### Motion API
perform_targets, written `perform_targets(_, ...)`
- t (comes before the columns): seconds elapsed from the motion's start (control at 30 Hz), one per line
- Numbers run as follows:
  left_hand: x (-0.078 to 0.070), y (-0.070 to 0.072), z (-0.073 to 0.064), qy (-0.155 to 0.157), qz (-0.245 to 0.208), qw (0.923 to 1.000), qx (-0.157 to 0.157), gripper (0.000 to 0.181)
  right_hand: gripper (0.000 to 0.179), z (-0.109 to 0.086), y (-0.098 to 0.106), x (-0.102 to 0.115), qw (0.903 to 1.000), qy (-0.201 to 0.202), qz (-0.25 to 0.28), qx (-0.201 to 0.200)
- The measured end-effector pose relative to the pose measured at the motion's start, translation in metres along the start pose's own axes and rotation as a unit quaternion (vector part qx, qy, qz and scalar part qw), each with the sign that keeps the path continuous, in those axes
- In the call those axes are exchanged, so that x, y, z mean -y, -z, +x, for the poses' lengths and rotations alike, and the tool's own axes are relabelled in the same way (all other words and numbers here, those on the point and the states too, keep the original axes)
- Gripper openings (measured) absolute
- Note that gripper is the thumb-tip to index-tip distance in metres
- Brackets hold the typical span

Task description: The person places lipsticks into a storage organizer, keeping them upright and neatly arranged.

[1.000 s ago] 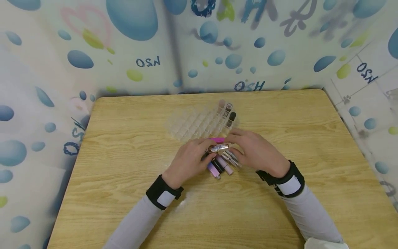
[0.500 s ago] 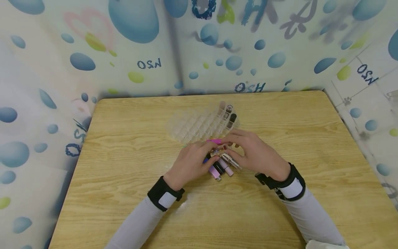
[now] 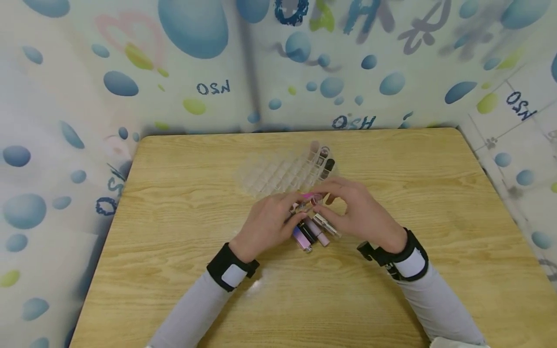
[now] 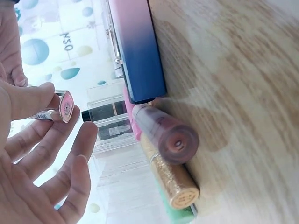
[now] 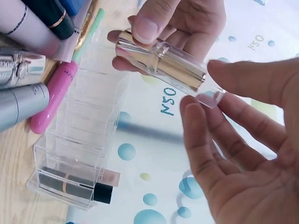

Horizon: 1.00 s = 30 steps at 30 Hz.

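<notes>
My left hand (image 3: 267,224) pinches a gold lipstick with a clear case (image 5: 161,63) between thumb and fingers, above the pile of cosmetics. The fingertips of my right hand (image 3: 359,212) pinch its clear far end, where a reddish patch shows. In the left wrist view the lipstick's pink base (image 4: 67,106) points out of the left hand's fingers. Beneath the hands lie a pink-to-blue case (image 4: 138,56), a dusky pink tube (image 4: 170,137), a glittery gold tube (image 4: 173,179), a bright pink tube (image 5: 53,100) and silver tubes (image 5: 21,105).
Just behind the hands stands a clear divided organizer (image 3: 271,171). Its right end holds several cosmetics, among them a dark tube (image 5: 67,183) with a black end. The wooden table (image 3: 183,193) meets a patterned wall covering (image 3: 165,101) at the back.
The held lipstick has turned from nearly level to tilted, its right end higher, and the reddish patch now shows there. My right hand has risen slightly; the left has barely moved.
</notes>
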State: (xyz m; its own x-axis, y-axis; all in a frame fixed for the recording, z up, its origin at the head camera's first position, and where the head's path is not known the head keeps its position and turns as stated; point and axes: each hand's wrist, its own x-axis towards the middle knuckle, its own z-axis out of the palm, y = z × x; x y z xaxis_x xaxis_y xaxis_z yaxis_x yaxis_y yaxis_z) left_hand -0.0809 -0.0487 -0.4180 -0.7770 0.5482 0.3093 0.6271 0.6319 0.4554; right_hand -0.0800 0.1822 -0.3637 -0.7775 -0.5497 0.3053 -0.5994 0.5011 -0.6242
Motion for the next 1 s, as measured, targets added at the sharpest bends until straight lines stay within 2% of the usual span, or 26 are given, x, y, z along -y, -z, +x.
perform_targets(0.2, 0.000, 0.006, 0.001, 0.010, -0.023, 0.9996, -0.010, 0.029, 0.021, 0.007, -0.006, 0.001, 0.9972, 0.043, 0.019, -0.058)
perform_targets(0.37, -0.002, 0.008, 0.002, 0.009, -0.048, 0.9988, -0.002, 0.028, 0.024, 0.006, -0.008, 0.001, 0.9926, 0.071, 0.021, -0.096)
perform_targets(0.57, -0.001, 0.009, 0.001, 0.000, -0.053, 0.9986, -0.005, 0.026, 0.022, 0.006, -0.010, 0.002, 0.9896, 0.083, 0.022, -0.115)
perform_targets(0.7, 0.005, 0.010, 0.001, -0.011, -0.059, 0.9980, -0.021, 0.028, 0.021, 0.007, -0.008, 0.001, 0.9866, 0.089, 0.023, -0.135)
perform_targets(0.83, 0.016, 0.016, 0.000, 0.003, -0.016, 0.9984, -0.055, 0.033, 0.024, 0.009, -0.005, -0.003, 0.9817, 0.102, 0.013, -0.160)
perform_targets(0.93, 0.024, 0.019, -0.001, 0.036, 0.042, 0.9955, -0.077, 0.036, 0.023, 0.012, -0.004, -0.008, 0.9796, 0.103, -0.005, -0.172)
perform_targets(1.0, 0.028, 0.018, -0.001, 0.061, 0.068, 0.9925, -0.082, 0.038, 0.022, 0.013, -0.004, -0.012, 0.9783, 0.102, -0.015, -0.180)
